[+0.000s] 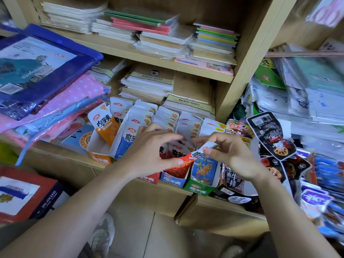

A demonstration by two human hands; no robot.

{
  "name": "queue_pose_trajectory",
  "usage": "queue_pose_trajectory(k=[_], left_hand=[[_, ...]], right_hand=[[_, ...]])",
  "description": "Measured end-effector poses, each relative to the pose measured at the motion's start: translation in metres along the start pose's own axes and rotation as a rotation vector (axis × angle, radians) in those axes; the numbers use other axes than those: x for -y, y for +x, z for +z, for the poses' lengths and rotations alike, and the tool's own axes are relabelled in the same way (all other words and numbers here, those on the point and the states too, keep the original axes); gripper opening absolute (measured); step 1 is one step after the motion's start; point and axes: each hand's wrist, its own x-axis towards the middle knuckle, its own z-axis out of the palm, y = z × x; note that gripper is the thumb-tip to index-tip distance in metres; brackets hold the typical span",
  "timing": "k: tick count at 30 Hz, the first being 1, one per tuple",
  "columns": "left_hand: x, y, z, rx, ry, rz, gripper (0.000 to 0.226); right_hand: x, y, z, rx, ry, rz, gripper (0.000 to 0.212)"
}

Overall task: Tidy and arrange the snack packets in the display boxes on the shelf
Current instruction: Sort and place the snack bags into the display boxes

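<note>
Several narrow display boxes of snack packets stand in a row on the wooden shelf (61, 157). An orange box (99, 157) at the left holds an orange packet (105, 127). A blue-and-white packet (126, 142) fronts the neighbouring box, and white packet tops (167, 118) fill the rows behind. My left hand (150, 149) and my right hand (227, 153) both pinch a red-and-white packet (183, 162) above the blue box (172, 180). A green box (200, 189) with a blue packet (203, 170) stands just to the right.
Dark loose snack packets (271, 135) lie piled at the right of the boxes. Stacked notebooks (149, 82) sit on the shelf behind, more notebooks (214, 40) above. Plastic-wrapped cloth goods (46, 75) overhang at the left. A red and navy carton (28, 194) stands on the floor.
</note>
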Motion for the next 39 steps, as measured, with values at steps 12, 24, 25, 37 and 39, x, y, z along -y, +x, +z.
queue_pose_trajectory(k=[12,24,25,37,39], left_hand=[[0.009,-0.03,-0.018,0.206,-0.323,0.016,0.012],[-0.001,-0.027,-0.01,-0.033,-0.314,-0.071,0.019],[-0.003,-0.026,-0.011,-0.091,-0.341,-0.068,0.02],[0.011,-0.024,-0.034,-0.624,-0.541,-0.133,0.008],[0.017,-0.024,-0.038,-0.687,-0.526,-0.151,0.006]], right_hand=[[-0.003,-0.023,-0.015,0.118,0.017,-0.004,0.007],[-0.006,-0.023,-0.01,-0.041,0.148,0.025,0.017],[-0.007,-0.022,-0.01,-0.071,0.167,0.028,0.021],[-0.01,-0.009,-0.001,-0.223,0.159,0.03,0.023],[-0.013,-0.007,0.001,-0.242,0.152,0.039,0.021]])
